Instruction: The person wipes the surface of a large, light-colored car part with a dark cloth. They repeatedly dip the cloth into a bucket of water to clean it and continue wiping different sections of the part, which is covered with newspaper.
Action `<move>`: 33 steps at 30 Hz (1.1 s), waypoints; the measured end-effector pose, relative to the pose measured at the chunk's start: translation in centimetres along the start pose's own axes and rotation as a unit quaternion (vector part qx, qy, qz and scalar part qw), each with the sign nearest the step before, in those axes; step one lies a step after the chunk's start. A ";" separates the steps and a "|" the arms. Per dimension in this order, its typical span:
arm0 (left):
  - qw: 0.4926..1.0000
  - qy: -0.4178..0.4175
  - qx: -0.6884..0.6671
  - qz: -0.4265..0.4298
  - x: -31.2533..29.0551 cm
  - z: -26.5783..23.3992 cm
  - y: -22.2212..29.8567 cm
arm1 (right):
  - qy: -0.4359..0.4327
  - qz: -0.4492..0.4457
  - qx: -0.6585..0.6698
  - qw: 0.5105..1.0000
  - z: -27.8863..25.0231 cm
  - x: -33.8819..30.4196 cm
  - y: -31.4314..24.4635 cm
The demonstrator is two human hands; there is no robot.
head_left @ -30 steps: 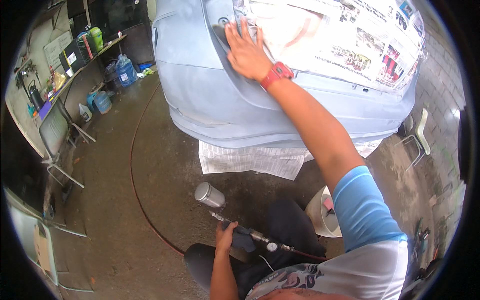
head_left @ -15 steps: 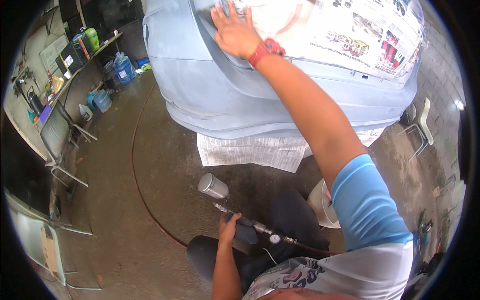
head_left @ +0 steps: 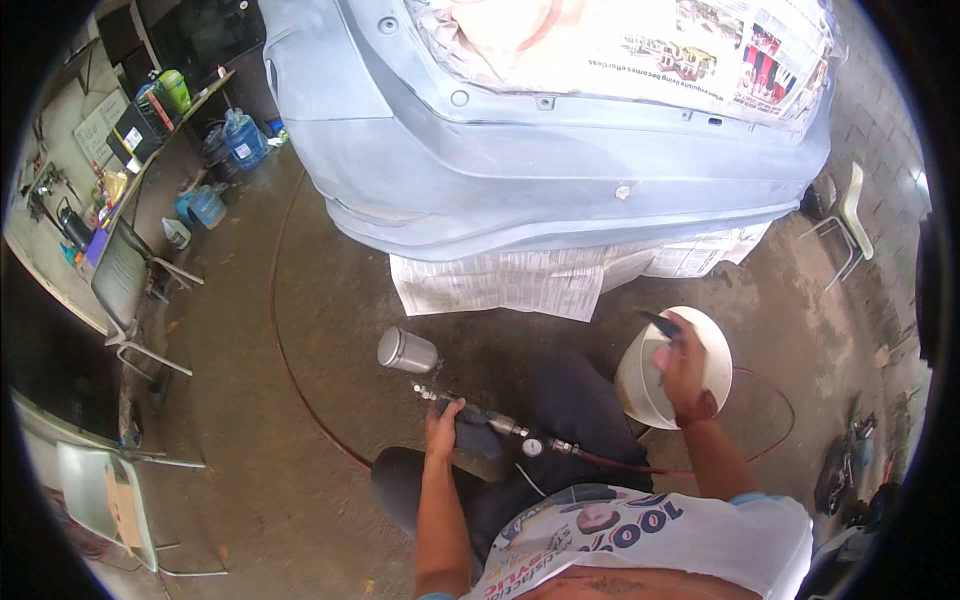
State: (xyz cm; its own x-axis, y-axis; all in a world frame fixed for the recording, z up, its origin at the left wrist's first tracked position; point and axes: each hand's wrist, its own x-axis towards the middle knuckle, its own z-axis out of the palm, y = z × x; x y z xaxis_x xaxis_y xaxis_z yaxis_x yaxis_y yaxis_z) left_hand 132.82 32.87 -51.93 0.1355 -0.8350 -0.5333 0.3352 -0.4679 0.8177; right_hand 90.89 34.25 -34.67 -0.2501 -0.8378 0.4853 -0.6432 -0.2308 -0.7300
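My left hand (head_left: 441,430) is closed around a spray gun (head_left: 485,421) with a silver cup (head_left: 408,350) and a round pressure gauge (head_left: 533,447). A dark grey cloth (head_left: 478,440) hangs at the gun beside my fingers. Over a white bucket (head_left: 722,345) on the floor to the right, my right hand (head_left: 685,372) is closed on a thin black piece (head_left: 659,323) that sticks out past the fingers. Its kind cannot be made out. Something pinkish (head_left: 661,358) shows next to my fingers at the bucket. Ahead stands a car's grey-primed bumper (head_left: 470,180).
Newspaper masking (head_left: 640,60) covers the car above the bumper, and more newspaper (head_left: 500,285) hangs below it. A red hose (head_left: 290,370) curves over the wet floor. Chairs (head_left: 125,280) and a cluttered shelf (head_left: 150,150) stand left; another chair (head_left: 850,220) is far right.
My right hand has left the masked upper bumper and come down to the bucket, where it now grips the black piece. The left hand keeps holding the spray gun, and my view has shifted slightly.
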 end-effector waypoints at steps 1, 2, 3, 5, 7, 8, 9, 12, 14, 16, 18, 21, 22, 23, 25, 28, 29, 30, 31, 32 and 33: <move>1.000 0.003 0.006 0.002 0.2 -0.3 0.1 | 0.029 0.067 -0.017 0.997 -1.9 -1.6 3.1; 0.999 0.020 0.025 0.011 0.3 -0.9 -0.2 | 0.038 0.126 -0.077 0.988 -3.4 -2.3 5.8; 0.998 0.027 0.043 0.021 0.7 -0.5 -1.0 | 0.044 0.145 -0.172 0.973 -4.8 -4.2 10.8; 0.999 -0.014 0.014 0.044 -1.4 2.0 1.3 | 0.064 0.058 -0.334 0.939 -4.1 -6.3 12.4; 0.994 -0.007 0.091 0.066 -4.9 5.4 5.4 | -0.035 0.069 -0.217 0.973 -2.0 -4.3 6.3; 0.989 -0.006 0.127 0.071 -5.7 6.8 5.6 | -0.131 0.111 -0.142 0.975 -1.1 -3.7 4.8; 0.985 -0.032 0.141 0.094 -5.3 7.4 4.5 | -0.202 0.126 -0.025 0.971 0.6 -2.9 1.6; 0.939 -0.060 0.293 0.168 -6.3 13.1 4.3 | -0.346 0.125 0.172 0.914 4.6 -1.5 -4.2; 0.928 -0.153 0.290 0.179 -8.2 16.7 5.6 | -0.369 0.123 0.254 0.886 5.5 -0.9 -4.3; 0.886 -0.188 0.358 0.228 -9.6 20.2 6.0 | -0.359 0.103 0.296 0.879 5.8 -0.4 -3.1; 0.862 -0.229 0.388 0.233 -11.2 22.7 7.0 | -0.318 0.060 0.306 0.895 5.1 -0.4 -0.8; 0.804 -0.330 0.433 0.241 -10.3 24.3 5.8 | -0.316 0.092 0.224 0.917 2.3 -1.3 0.7; 0.784 -0.356 0.449 0.239 -10.3 24.6 5.9 | -0.327 0.119 0.221 0.911 1.4 -1.4 0.7; 0.761 -0.382 0.465 0.241 -10.5 25.1 6.4 | -0.295 0.135 0.239 0.915 1.2 -1.9 1.1; 0.708 -0.411 0.526 0.232 -11.2 26.1 10.0 | -0.237 0.145 0.273 0.921 1.1 -2.4 1.2; 0.673 -0.385 0.578 0.256 -11.0 23.4 15.7 | -0.200 0.162 0.322 0.911 1.4 -3.0 1.1; 0.673 -0.348 0.599 0.259 -11.7 23.4 20.2 | -0.208 0.197 0.330 0.899 0.3 -2.7 0.1; 0.687 -0.316 0.572 0.318 -11.2 22.6 23.8 | -0.210 0.231 0.335 0.889 -0.5 -2.3 -0.3; 0.733 -0.246 0.567 0.285 -12.8 23.6 29.0 | -0.178 0.205 0.347 0.898 -0.7 -2.5 1.2; 0.767 -0.170 0.492 0.376 -12.9 22.5 32.6 | -0.181 0.208 0.349 0.896 -0.9 -2.6 1.3; 0.770 -0.015 0.462 0.441 -12.7 21.1 36.3 | -0.188 0.210 0.351 0.893 -1.1 -2.6 1.1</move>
State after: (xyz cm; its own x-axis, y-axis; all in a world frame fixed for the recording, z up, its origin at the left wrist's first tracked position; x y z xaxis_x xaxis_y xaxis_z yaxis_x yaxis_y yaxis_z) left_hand 123.56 20.40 -10.87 -0.0944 -0.9458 0.3106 -0.6821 0.2887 0.6718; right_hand 90.02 36.75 -36.24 -0.0170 -0.9999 -0.0014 0.0962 -0.0002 -0.9954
